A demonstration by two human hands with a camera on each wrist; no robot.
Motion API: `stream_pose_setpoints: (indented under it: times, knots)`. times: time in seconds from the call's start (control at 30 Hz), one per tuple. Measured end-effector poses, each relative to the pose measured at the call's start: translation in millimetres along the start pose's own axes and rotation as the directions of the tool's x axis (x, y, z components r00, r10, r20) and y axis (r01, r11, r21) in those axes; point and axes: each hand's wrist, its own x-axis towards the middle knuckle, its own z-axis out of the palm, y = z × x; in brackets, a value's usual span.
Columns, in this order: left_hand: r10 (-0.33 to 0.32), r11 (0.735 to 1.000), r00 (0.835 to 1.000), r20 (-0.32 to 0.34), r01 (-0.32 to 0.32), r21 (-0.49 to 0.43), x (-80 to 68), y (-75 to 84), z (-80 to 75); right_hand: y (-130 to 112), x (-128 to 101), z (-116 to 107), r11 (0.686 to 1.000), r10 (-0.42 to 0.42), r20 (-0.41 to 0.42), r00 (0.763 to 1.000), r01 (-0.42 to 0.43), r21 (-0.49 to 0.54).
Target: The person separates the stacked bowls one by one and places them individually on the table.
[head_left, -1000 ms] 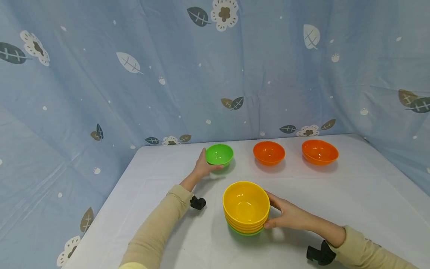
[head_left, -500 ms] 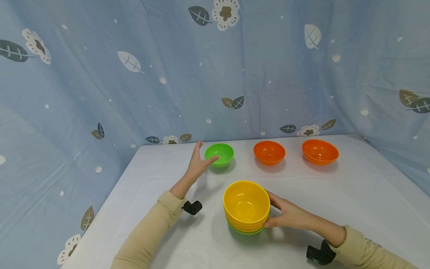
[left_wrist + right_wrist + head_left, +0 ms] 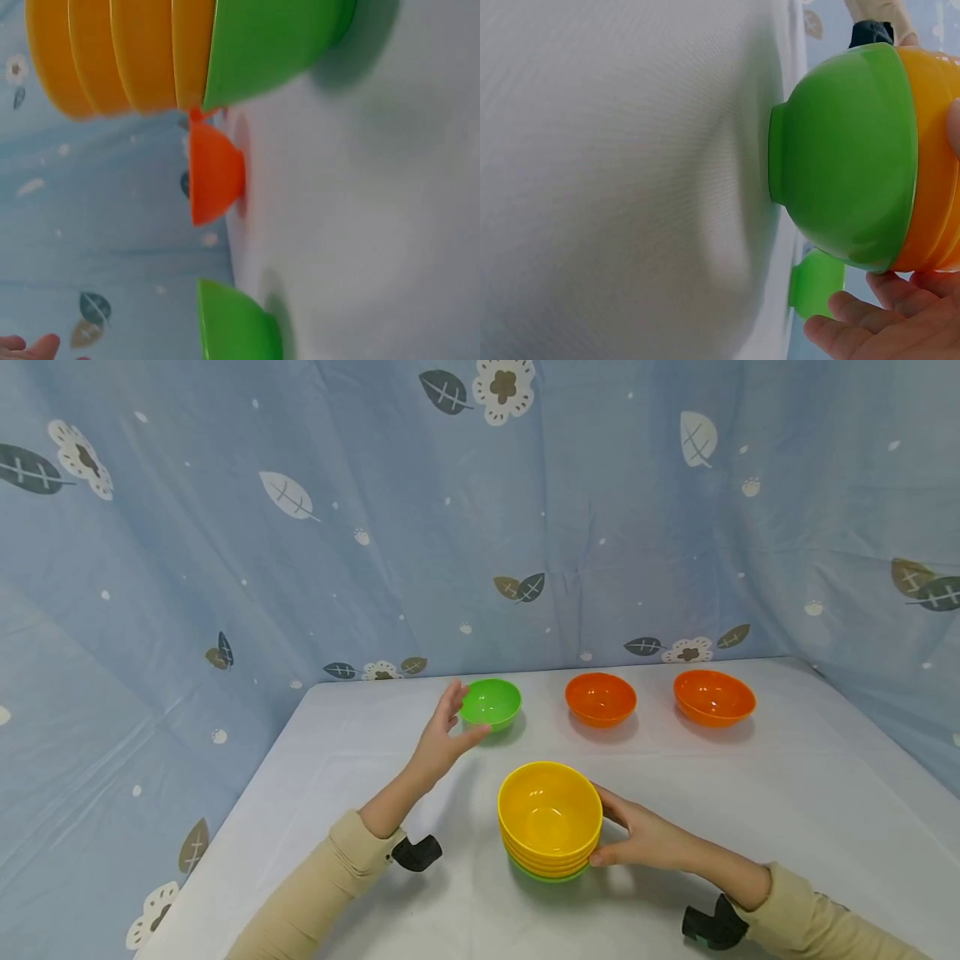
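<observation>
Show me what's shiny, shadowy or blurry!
Head view: shiny spots inside the top yellow bowl, shadow under the rightmost orange bowl; left wrist view: the blue curtain looks blurry; right wrist view: soft shadow on the white cloth beside the big green bowl.

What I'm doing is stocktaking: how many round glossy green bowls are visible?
2: a back green bowl near the left hand, and a bottom green bowl under the stacked glossy yellow bowls held by the right hand.
</observation>
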Motion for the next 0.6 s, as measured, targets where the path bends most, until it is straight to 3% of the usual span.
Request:
stream_pose_setpoints:
  times: [0.27,0.6]
  knots:
    - [0.050,0.999,0.990,0.130,-0.050,-0.007,-19.7,5.0,6.2,-0.9,-0.6,0.1,1.000,-0.001,-0.003,1.000,0.001,-0.002]
    - [0.086,0.996,0.946,0.312,-0.087,-0.013,-40.8,2.7,16.0,-0.3,-0.5,0.8,1.000,0.007,-0.008,1.000,-0.007,0.000]
